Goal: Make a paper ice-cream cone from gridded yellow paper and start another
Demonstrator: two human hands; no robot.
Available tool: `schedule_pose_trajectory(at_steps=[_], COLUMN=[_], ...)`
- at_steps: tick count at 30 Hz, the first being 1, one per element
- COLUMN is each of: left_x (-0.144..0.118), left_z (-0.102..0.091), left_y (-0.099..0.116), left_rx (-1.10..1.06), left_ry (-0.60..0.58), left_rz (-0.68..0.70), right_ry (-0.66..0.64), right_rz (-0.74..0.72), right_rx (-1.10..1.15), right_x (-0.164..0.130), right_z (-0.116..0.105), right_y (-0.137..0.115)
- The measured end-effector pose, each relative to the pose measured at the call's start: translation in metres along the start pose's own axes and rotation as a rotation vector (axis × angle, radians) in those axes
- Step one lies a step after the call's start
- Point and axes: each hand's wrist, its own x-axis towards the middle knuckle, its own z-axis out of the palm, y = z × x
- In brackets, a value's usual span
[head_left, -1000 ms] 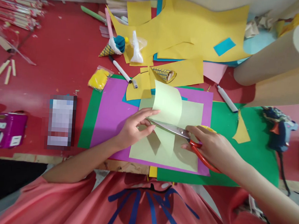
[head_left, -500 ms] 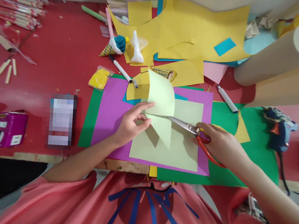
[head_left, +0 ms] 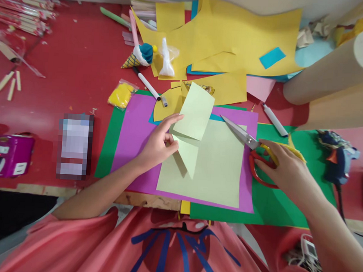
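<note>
My left hand pinches a cut piece of pale green paper and holds it up above a larger pale green sheet. That sheet lies on a purple sheet over green card. My right hand holds red-handled scissors down at the right edge of the purple sheet, blades pointing up-left, clear of the paper.
Yellow paper offcuts cover the far middle of the red table. Two markers, paper cones, a yellow packet, a blue glue gun, cardboard tubes and a purple device lie around.
The scissors have come out of the pale green paper and moved right, down to the table. The cut piece has lifted free in my left hand and straightened.
</note>
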Motion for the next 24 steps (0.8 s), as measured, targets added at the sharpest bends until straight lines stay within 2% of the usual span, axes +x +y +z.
schedule_pose_trajectory(at_steps=[4,7,10,12,14,20,22,24], left_x=[-0.001,-0.003,-0.005,-0.006,-0.007,-0.008,-0.007,-0.005], left_z=[-0.007,-0.009,-0.007,-0.005,-0.002,0.001,0.000,-0.002], left_y=[0.004,0.006,0.005,0.005,0.005,0.003,0.002,0.001], left_rx=[0.053,0.036,-0.024,-0.039,-0.032,0.004,0.052,0.121], left_ry=[0.135,0.188,0.133,0.068,0.008,-0.099,-0.109,-0.102], left_rz=[0.085,0.131,0.157,0.166,0.188,0.293,0.294,0.284], right_ry=[0.042,0.083,0.192,0.221,0.172,-0.189,-0.225,-0.211], right_rz=[-0.043,-0.003,-0.042,-0.122,-0.190,-0.233,-0.227,-0.239], right_rx=[-0.044,-0.132,-0.089,0.055,0.268,0.807,0.930,0.945], right_x=[-0.004,-0.005,-0.004,-0.002,0.000,0.017,0.025,0.034], right_z=[-0.010,-0.025,-0.033,-0.030,-0.021,0.012,0.019,0.023], right_y=[0.000,-0.008,-0.019,-0.029,-0.044,-0.100,-0.113,-0.119])
